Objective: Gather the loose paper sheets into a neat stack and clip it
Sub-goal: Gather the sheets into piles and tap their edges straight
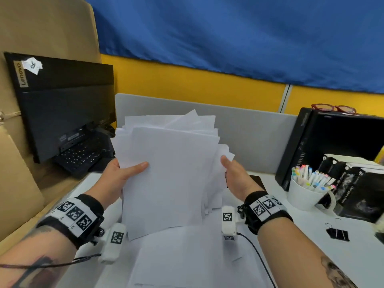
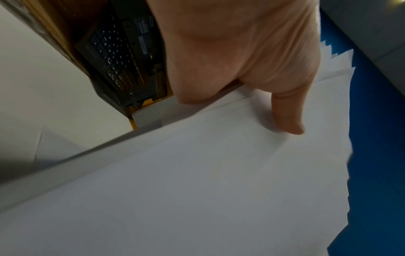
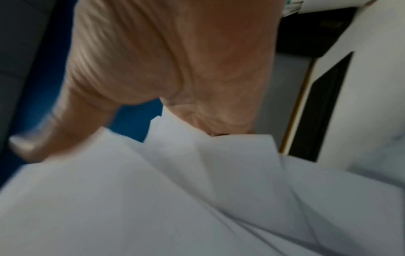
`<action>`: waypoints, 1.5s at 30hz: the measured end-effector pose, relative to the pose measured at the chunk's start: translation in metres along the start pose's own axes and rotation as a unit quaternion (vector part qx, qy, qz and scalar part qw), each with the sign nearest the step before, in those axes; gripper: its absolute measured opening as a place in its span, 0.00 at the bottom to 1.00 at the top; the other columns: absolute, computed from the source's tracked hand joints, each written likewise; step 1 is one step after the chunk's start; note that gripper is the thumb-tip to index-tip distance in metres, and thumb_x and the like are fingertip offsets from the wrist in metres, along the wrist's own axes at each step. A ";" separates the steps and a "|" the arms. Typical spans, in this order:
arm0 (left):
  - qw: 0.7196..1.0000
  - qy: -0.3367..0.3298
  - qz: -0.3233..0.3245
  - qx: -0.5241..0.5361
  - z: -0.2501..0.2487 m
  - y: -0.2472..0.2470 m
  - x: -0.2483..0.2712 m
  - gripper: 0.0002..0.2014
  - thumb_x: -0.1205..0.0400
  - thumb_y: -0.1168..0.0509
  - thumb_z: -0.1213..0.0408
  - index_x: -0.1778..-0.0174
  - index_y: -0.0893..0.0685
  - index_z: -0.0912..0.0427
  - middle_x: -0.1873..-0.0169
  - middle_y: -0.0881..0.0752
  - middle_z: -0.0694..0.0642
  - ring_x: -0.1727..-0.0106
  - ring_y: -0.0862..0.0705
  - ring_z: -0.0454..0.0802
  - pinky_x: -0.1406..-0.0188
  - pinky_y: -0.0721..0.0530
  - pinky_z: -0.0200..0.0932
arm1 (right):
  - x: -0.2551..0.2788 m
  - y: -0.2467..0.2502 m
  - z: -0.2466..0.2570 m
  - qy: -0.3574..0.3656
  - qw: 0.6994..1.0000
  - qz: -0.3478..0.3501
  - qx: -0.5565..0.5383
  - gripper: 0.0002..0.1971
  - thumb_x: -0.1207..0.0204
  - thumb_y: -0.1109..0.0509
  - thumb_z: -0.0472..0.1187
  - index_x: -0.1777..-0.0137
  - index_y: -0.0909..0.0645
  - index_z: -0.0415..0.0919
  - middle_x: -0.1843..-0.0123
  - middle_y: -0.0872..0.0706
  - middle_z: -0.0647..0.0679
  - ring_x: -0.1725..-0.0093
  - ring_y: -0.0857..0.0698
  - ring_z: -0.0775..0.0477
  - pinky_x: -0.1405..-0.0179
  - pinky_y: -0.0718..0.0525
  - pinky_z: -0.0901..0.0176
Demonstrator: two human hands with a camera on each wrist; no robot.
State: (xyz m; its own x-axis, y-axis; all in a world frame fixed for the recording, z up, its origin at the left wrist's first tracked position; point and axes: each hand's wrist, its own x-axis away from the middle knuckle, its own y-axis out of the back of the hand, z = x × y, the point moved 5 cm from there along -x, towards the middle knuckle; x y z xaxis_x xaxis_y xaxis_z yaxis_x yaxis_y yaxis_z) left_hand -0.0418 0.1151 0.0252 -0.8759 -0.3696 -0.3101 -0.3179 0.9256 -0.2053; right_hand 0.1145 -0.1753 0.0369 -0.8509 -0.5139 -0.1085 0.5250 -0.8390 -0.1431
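You are holding the bundle of paper sheets [image 1: 166,173] upright above the white desk [image 1: 311,235], between your two hands. Your left hand [image 1: 116,175] grips its left edge: the thumb [image 1: 137,167] lies flat across the front sheet, and the fingers are behind the paper, out of sight. The left wrist view shows that thumb [image 2: 287,114] pressing on the sheet's face. Your right hand [image 1: 236,179] is at the bundle's right edge with its thumb [image 1: 226,161] pointing up along the fanned sheets; the right wrist view is blurred, the fingers disappear behind the paper, and you cannot tell how firmly that hand pinches.

The bundle is not squared. Its top corners stick out at different angles, and its right side fans into staggered steps. More loose sheets [image 1: 187,256] lie flat on the desk beneath the bundle, near you.

A black binder clip [image 1: 337,234] lies on the desk to the right, well apart from the paper. Farther right stands a white mug of coloured markers [image 1: 307,186], with a black computer case [image 1: 332,142] behind it and red glasses [image 1: 334,108] on top of that case. At far left a black Lenovo monitor [image 1: 62,104] faces away, with a black keyboard [image 1: 81,156] propped beneath it.
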 end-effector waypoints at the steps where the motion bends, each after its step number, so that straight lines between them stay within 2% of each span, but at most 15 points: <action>1: 1.000 -0.005 0.006 -0.005 -0.003 -0.001 0.000 0.48 0.47 0.10 0.45 0.31 0.14 0.59 0.39 0.07 0.57 0.40 0.08 0.59 0.48 0.07 0.52 | 0.000 -0.006 0.005 0.030 0.999 0.008 0.013 0.26 0.27 0.19 0.46 0.30 0.19 0.40 0.37 0.09 0.43 0.36 0.11 0.41 0.37 0.14 0.46; 3: 1.000 -0.019 0.011 -0.018 -0.010 -0.003 -0.001 0.48 0.49 0.09 0.47 0.33 0.13 0.59 0.40 0.07 0.57 0.41 0.07 0.57 0.49 0.07 0.50 | -0.004 -0.006 0.020 0.070 0.997 -0.034 0.017 0.20 0.26 0.22 0.29 0.35 0.19 0.38 0.41 0.09 0.40 0.42 0.10 0.36 0.40 0.13 0.41; 7: 1.000 -0.018 -0.007 -0.014 -0.019 -0.002 -0.005 0.34 0.36 0.15 0.61 0.31 0.13 0.58 0.38 0.07 0.56 0.37 0.09 0.56 0.38 0.11 0.55 | -0.007 -0.001 0.047 0.132 0.984 -0.069 0.103 0.11 0.17 0.34 0.27 0.44 0.18 0.43 0.47 0.11 0.50 0.57 0.11 0.46 0.64 0.13 0.54; 11: 1.000 -0.021 -0.009 -0.004 -0.017 -0.007 0.000 0.45 0.48 0.09 0.47 0.35 0.11 0.58 0.41 0.06 0.56 0.42 0.07 0.55 0.50 0.07 0.46 | -0.002 0.006 0.060 0.202 0.921 -0.122 0.311 0.09 0.18 0.29 0.34 0.50 0.11 0.48 0.56 0.11 0.59 0.56 0.14 0.60 0.52 0.18 0.65; 14: 1.000 -0.015 -0.005 0.013 -0.018 -0.012 0.003 0.33 0.38 0.13 0.54 0.37 0.11 0.57 0.41 0.06 0.57 0.39 0.08 0.59 0.51 0.07 0.45 | -0.003 0.013 0.069 0.221 0.907 -0.159 0.320 0.07 0.18 0.29 0.35 0.48 0.09 0.46 0.55 0.09 0.55 0.51 0.12 0.54 0.44 0.16 0.60; 17: 1.000 -0.019 0.002 0.000 -0.019 -0.013 0.002 0.45 0.49 0.09 0.47 0.36 0.12 0.59 0.41 0.06 0.57 0.42 0.07 0.56 0.53 0.07 0.44 | 0.000 0.005 0.097 0.285 0.879 -0.174 0.341 0.07 0.16 0.32 0.34 0.48 0.12 0.43 0.51 0.11 0.48 0.49 0.14 0.50 0.46 0.19 0.65; 20: 1.000 -0.025 -0.005 -0.013 -0.020 -0.011 0.001 0.52 0.53 0.08 0.44 0.32 0.13 0.61 0.39 0.07 0.58 0.39 0.08 0.57 0.48 0.07 0.46 | 0.000 -0.019 0.138 0.383 0.793 -0.118 0.459 0.08 0.17 0.33 0.31 0.46 0.12 0.34 0.49 0.12 0.42 0.49 0.17 0.47 0.50 0.25 0.70; 23: 0.999 -0.028 -0.010 -0.013 -0.021 -0.011 0.001 0.50 0.52 0.09 0.44 0.32 0.13 0.57 0.38 0.08 0.57 0.39 0.08 0.55 0.47 0.07 0.46 | -0.004 -0.036 0.166 0.402 0.751 -0.077 0.518 0.09 0.18 0.33 0.33 0.46 0.10 0.37 0.50 0.11 0.41 0.48 0.14 0.41 0.47 0.18 0.53; 28: 0.999 -0.039 0.001 -0.010 -0.022 -0.012 0.001 0.40 0.35 0.12 0.56 0.27 0.17 0.58 0.35 0.09 0.58 0.35 0.10 0.57 0.44 0.07 0.49 | -0.003 -0.046 0.182 0.375 0.736 -0.027 0.563 0.10 0.18 0.31 0.31 0.45 0.08 0.38 0.48 0.09 0.43 0.46 0.13 0.42 0.42 0.16 0.51; 32: 0.999 -0.041 0.003 -0.025 -0.022 -0.016 0.000 0.29 0.23 0.25 0.72 0.24 0.19 0.61 0.34 0.10 0.59 0.33 0.11 0.59 0.40 0.08 0.52 | 0.000 -0.056 0.172 0.353 0.703 0.040 0.616 0.11 0.17 0.30 0.33 0.42 0.08 0.41 0.48 0.09 0.45 0.47 0.14 0.44 0.42 0.15 0.46; 34: 0.999 -0.036 0.003 -0.026 -0.023 -0.016 0.000 0.28 0.22 0.26 0.72 0.24 0.19 0.60 0.34 0.10 0.58 0.33 0.11 0.59 0.41 0.08 0.52 | -0.001 -0.065 0.161 0.337 0.714 0.076 0.609 0.13 0.18 0.30 0.33 0.38 0.10 0.43 0.47 0.10 0.48 0.47 0.15 0.48 0.44 0.16 0.51; 37: 0.999 -0.030 0.003 -0.026 -0.020 -0.013 0.000 0.28 0.21 0.23 0.70 0.24 0.19 0.59 0.33 0.10 0.58 0.33 0.11 0.59 0.36 0.12 0.58 | -0.004 -0.057 0.152 0.277 0.813 0.025 0.511 0.25 0.22 0.24 0.35 0.27 0.19 0.53 0.50 0.16 0.52 0.53 0.18 0.55 0.52 0.21 0.66; 39: 0.999 -0.031 -0.007 -0.026 -0.021 -0.011 0.002 0.28 0.22 0.22 0.68 0.25 0.19 0.58 0.33 0.10 0.58 0.33 0.11 0.58 0.35 0.14 0.60 | -0.008 -0.033 0.143 0.191 0.852 -0.032 0.486 0.33 0.31 0.16 0.36 0.28 0.24 0.53 0.53 0.18 0.51 0.59 0.20 0.55 0.58 0.22 0.63; 42: 0.999 -0.028 -0.013 -0.029 -0.021 -0.011 0.005 0.27 0.22 0.24 0.69 0.25 0.18 0.58 0.34 0.10 0.57 0.33 0.11 0.58 0.34 0.14 0.61 | -0.010 0.002 0.113 0.052 0.850 -0.066 0.521 0.19 0.30 0.18 0.32 0.43 0.18 0.44 0.55 0.12 0.46 0.55 0.13 0.47 0.58 0.17 0.56; 45: 0.999 -0.024 -0.003 -0.037 -0.022 -0.014 0.005 0.29 0.23 0.21 0.69 0.25 0.19 0.59 0.34 0.10 0.58 0.33 0.11 0.59 0.35 0.13 0.61 | -0.006 0.018 0.101 0.084 0.869 -0.116 0.475 0.08 0.26 0.22 0.30 0.60 0.14 0.44 0.58 0.09 0.41 0.54 0.09 0.42 0.55 0.14 0.56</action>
State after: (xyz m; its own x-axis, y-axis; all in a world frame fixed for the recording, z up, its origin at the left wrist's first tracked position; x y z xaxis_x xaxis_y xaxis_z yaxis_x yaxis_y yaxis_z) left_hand -0.0501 0.1021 0.0467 -0.8562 -0.3764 -0.3538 -0.3497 0.9265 -0.1393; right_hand 0.1279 -0.2054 0.1340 -0.8755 -0.3455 -0.3378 0.0219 -0.7267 0.6866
